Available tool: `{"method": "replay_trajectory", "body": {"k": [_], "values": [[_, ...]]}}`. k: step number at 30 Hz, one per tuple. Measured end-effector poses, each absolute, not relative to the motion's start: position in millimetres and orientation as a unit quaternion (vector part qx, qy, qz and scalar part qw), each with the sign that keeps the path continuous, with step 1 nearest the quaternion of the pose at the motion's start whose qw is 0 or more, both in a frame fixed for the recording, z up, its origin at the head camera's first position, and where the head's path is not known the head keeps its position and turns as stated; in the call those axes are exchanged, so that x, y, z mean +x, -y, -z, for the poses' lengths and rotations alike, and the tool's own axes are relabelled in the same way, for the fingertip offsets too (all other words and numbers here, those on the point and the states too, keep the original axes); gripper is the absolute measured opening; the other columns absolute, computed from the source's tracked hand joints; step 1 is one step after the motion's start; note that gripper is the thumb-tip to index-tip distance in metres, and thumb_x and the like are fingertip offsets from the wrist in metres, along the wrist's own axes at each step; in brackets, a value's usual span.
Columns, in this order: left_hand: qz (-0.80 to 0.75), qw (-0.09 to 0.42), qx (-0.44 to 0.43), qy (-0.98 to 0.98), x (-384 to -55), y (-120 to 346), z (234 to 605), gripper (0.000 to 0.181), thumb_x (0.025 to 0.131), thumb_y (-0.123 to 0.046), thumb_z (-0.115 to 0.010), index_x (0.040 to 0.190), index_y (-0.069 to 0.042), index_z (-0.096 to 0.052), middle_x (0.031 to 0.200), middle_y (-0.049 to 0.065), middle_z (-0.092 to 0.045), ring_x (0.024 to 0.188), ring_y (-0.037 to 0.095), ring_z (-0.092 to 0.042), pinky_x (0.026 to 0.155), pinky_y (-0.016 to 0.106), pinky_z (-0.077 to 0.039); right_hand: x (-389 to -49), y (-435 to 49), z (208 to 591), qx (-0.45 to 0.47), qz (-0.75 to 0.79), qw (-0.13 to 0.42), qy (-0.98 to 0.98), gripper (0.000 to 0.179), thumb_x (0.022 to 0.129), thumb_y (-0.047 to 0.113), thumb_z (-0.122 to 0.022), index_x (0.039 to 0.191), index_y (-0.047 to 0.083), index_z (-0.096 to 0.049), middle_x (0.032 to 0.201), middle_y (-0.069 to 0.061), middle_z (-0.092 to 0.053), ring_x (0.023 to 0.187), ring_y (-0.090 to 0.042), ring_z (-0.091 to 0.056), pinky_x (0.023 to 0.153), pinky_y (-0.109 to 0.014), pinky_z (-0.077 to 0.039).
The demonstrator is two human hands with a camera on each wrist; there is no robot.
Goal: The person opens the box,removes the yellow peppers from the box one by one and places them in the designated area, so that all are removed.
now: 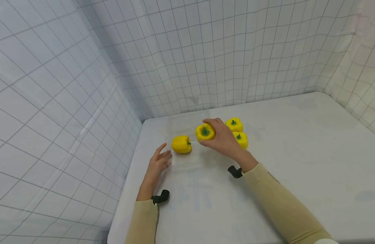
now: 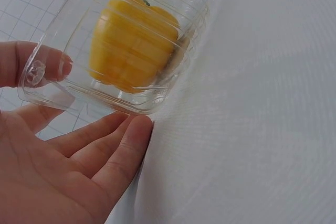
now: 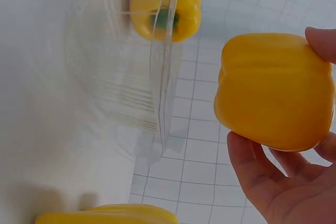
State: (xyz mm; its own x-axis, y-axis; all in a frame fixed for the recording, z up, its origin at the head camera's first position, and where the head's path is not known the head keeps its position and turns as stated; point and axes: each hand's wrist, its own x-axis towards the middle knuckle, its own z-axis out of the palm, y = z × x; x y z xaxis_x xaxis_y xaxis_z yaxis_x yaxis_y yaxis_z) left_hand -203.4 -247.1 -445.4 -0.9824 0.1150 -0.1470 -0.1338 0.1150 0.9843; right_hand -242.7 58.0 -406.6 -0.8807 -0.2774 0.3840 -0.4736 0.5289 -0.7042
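A yellow bell pepper (image 1: 204, 133) with a green stem is gripped by my right hand (image 1: 223, 138), thumb and fingers on opposite sides of it. It hangs above the right part of a clear plastic clamshell container (image 2: 79, 95). Inside the container, toward its left end, another yellow pepper (image 1: 180, 144) lies on its side, stem pointing right. My left hand (image 1: 156, 166) is at the container's left end, fingers relaxed and spread. In the left wrist view, its fingertips (image 2: 139, 125) touch the lower edge, and one digit shows through the clear rim.
Right of the container, two more yellow peppers, a rear one (image 1: 234, 124) and a front one (image 1: 241, 140), stand on the white table (image 1: 297, 152), the front one partly behind my right hand. Grid-patterned white curtains (image 1: 212, 57) hang at the back and sides.
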Motion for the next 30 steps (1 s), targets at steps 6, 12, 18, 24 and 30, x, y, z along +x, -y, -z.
{"method": "replay_trajectory", "body": {"k": [6, 12, 18, 24, 30], "values": [[-0.667, 0.092, -0.01, -0.74, -204, 248, 445, 0.064, 0.103, -0.013, -0.055, 0.16, -0.019, -0.028, 0.154, 0.023, -0.04, 0.139, 0.037, -0.042, 0.102, 0.045, -0.041, -244, -66, 402, 0.205, -0.437, 0.124, 0.867, 0.074, 0.081, 0.036, -0.084, 0.144, 0.017, -0.051, 0.131, -0.004, -0.051, 0.108, -0.021, -0.054, 0.097, -0.041, -0.048], [-0.667, 0.092, -0.009, -0.739, -203, 248, 445, 0.067, 0.099, -0.003, -0.052, 0.16, -0.018, -0.027, 0.154, 0.024, -0.039, 0.14, 0.037, -0.041, 0.104, 0.046, -0.04, -245, -76, 399, 0.194, -0.443, 0.132, 0.865, 0.074, 0.081, 0.034, -0.084, 0.144, 0.017, -0.051, 0.13, -0.005, -0.051, 0.107, -0.021, -0.053, 0.096, -0.04, -0.047], [-0.663, 0.094, -0.007, -0.743, -202, 248, 444, 0.069, 0.098, 0.001, -0.05, 0.16, -0.019, -0.028, 0.154, 0.023, -0.039, 0.14, 0.036, -0.041, 0.098, 0.036, -0.044, -245, -88, 396, 0.178, -0.452, 0.142, 0.862, 0.072, 0.08, 0.032, -0.084, 0.143, 0.018, -0.051, 0.128, -0.004, -0.051, 0.104, -0.022, -0.054, 0.092, -0.044, -0.047], [-0.659, 0.095, -0.014, -0.746, -202, 247, 442, 0.068, 0.099, -0.003, -0.052, 0.16, -0.019, -0.028, 0.154, 0.022, -0.04, 0.14, 0.036, -0.042, 0.098, 0.037, -0.044, -248, -99, 397, 0.173, -0.453, 0.154, 0.861, 0.073, 0.08, 0.031, -0.084, 0.144, 0.02, -0.051, 0.129, -0.005, -0.051, 0.104, -0.025, -0.055, 0.091, -0.046, -0.048], [-0.661, 0.09, -0.016, -0.745, -212, 253, 462, 0.067, 0.1, -0.005, -0.051, 0.16, -0.025, -0.029, 0.154, 0.019, -0.042, 0.139, 0.033, -0.043, 0.104, 0.045, -0.039, -252, -113, 395, 0.167, -0.449, 0.165, 0.862, 0.073, 0.081, 0.033, -0.083, 0.145, 0.02, -0.05, 0.131, -0.007, -0.051, 0.104, -0.026, -0.054, 0.09, -0.048, -0.049]]}}
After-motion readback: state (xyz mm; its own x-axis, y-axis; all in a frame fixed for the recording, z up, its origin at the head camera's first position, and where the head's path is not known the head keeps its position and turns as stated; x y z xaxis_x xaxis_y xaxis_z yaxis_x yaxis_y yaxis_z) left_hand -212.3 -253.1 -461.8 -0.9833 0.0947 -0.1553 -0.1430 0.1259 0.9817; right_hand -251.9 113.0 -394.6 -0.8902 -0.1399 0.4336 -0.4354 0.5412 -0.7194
